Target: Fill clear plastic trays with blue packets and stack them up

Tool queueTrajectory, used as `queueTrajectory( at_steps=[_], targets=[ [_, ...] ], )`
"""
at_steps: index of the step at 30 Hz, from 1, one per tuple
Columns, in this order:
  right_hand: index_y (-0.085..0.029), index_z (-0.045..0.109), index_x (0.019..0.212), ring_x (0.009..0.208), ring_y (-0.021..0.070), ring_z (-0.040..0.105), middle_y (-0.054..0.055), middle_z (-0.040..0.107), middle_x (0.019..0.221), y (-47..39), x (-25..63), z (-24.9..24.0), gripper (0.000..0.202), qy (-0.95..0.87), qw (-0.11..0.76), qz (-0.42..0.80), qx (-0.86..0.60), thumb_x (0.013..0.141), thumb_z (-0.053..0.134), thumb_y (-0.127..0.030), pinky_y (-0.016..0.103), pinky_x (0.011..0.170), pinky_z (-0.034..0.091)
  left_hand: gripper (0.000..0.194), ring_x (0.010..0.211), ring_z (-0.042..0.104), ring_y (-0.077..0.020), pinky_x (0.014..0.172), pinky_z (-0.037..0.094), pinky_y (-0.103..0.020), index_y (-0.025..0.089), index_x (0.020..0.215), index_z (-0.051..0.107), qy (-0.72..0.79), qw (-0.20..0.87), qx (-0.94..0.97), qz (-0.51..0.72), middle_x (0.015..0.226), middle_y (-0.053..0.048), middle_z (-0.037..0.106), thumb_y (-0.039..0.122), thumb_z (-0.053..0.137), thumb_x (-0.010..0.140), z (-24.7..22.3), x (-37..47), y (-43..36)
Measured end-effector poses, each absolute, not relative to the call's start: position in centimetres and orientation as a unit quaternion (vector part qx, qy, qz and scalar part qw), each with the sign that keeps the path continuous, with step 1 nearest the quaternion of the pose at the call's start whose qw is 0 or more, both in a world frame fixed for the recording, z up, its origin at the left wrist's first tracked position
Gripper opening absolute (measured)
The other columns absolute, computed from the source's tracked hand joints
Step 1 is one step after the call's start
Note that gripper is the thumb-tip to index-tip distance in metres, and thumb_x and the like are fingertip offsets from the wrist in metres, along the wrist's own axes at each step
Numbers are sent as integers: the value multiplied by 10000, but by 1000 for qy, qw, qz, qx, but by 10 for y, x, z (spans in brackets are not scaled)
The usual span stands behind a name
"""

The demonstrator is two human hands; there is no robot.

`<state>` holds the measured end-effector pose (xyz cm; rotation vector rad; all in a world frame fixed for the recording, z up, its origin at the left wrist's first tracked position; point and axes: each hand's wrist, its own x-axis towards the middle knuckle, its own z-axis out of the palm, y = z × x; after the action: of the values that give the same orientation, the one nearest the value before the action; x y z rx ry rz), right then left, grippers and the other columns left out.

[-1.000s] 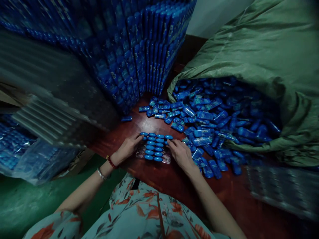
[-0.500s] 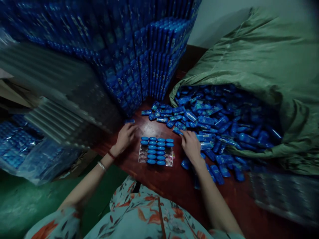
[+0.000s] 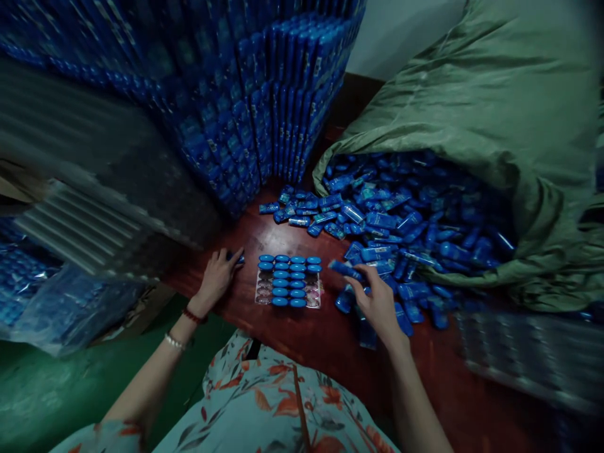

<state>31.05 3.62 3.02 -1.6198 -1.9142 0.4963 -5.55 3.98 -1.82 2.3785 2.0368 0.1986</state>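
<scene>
Between my hands, a clear plastic tray (image 3: pixel 264 296) lies on the dark red table. Several blue bottles (image 3: pixel 297 275) with rounded tops stand in its cells; the middle columns are filled, while some cells at the left and right sides hold none. My left hand (image 3: pixel 216 277) is to the left of the tray, its fingers closed around a small blue bottle (image 3: pixel 240 257) lying on the table. To the tray's right, my right hand (image 3: pixel 378 299) pinches another blue bottle (image 3: pixel 346 271) between thumb and fingers, above the edge of a loose pile.
A green sack (image 3: pixel 448 119) spills loose blue bottles (image 3: pixel 382 220) onto the table (image 3: pixel 283 333). Tall stacks of packed blue bottles (image 3: pixel 292 94) rise at the back. Stacked clear trays (image 3: pixel 80 226) stand at left, and another clear tray (image 3: pixel 519 352) lies at right.
My left hand has come down and closed on the small bottle at left. The right hand has drawn a bottle from the pile toward me. The whole view has shifted slightly.
</scene>
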Motion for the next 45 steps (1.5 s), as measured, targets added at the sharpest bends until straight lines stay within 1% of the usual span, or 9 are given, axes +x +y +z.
queueTrajectory(
  at_steps=[4, 8, 14, 18, 21, 28, 33, 39, 45],
  targets=[
    [-232, 545, 1086, 959, 193, 595, 47, 626, 1042, 20, 310, 28, 225, -753, 266, 251, -547, 908, 436, -314, 319, 826, 468, 436, 855, 471, -229, 809, 438, -399, 210, 1351, 421, 640, 47, 755, 133, 1009, -122, 499, 271, 381, 921, -30, -64, 8],
    [-206, 484, 1184, 999, 202, 570, 81, 594, 1073, 27, 291, 18, 285, -787, 237, 220, -525, 917, 388, -237, 344, 862, 459, 405, 944, 513, -228, 857, 466, -407, 216, 1307, 430, 637, 112, 723, 243, 1072, -105, 539, 291, 424, 910, -31, -61, -10],
    [-182, 537, 1162, 913, 213, 548, 95, 584, 983, 37, 271, 30, 431, -883, 37, 109, -456, 820, 341, -7, 338, 817, 442, 292, 922, 577, -180, 799, 505, -309, 234, 1188, 529, 621, 140, 702, 318, 1037, -72, 562, 259, 426, 915, -8, -50, -28],
    [-205, 543, 1150, 1001, 213, 533, 83, 581, 1063, 41, 265, 44, 429, -898, -26, 92, -429, 830, 346, 0, 360, 896, 392, 324, 881, 592, -170, 778, 508, -296, 208, 1221, 460, 606, 124, 702, 352, 1003, -64, 582, 236, 466, 898, 3, -33, -21],
    [-200, 551, 1127, 989, 202, 537, 81, 582, 1037, 46, 261, 52, 381, -903, -55, 98, -415, 857, 346, -26, 345, 879, 384, 253, 862, 583, -165, 758, 504, -286, 199, 1149, 500, 572, 123, 736, 341, 959, -59, 584, 213, 451, 902, 2, -22, -7],
    [-215, 542, 1150, 947, 188, 559, 87, 586, 1033, 50, 262, 56, 398, -905, -83, 75, -410, 848, 363, -27, 329, 851, 378, 406, 940, 543, -175, 772, 498, -293, 246, 1309, 416, 455, 74, 850, 255, 1067, -79, 541, 132, 332, 929, 6, -19, 17],
    [-163, 464, 1249, 890, 179, 572, 93, 608, 1019, 46, 275, 39, 426, -917, -11, 46, -396, 854, 375, -30, 317, 822, 394, 425, 913, 550, -184, 805, 508, -319, 173, 1357, 340, 418, 88, 879, 213, 1008, -101, 573, 139, 308, 935, 18, -23, 24],
    [-164, 552, 1134, 822, 165, 577, 78, 624, 945, 51, 272, 38, 315, -933, -5, 40, -357, 875, 403, -63, 286, 731, 403, 270, 948, 558, -168, 840, 510, -322, 168, 1093, 526, 372, 96, 900, 204, 1017, -79, 583, 169, 292, 958, 22, -16, 38],
    [-166, 566, 1155, 811, 171, 603, 82, 645, 934, 53, 254, 52, 320, -934, -68, 48, -348, 860, 467, -88, 289, 725, 400, 253, 933, 543, -185, 796, 490, -323, 165, 1048, 580, 385, 111, 899, 178, 983, -82, 587, 167, 351, 941, 25, -11, 38]
  ],
)
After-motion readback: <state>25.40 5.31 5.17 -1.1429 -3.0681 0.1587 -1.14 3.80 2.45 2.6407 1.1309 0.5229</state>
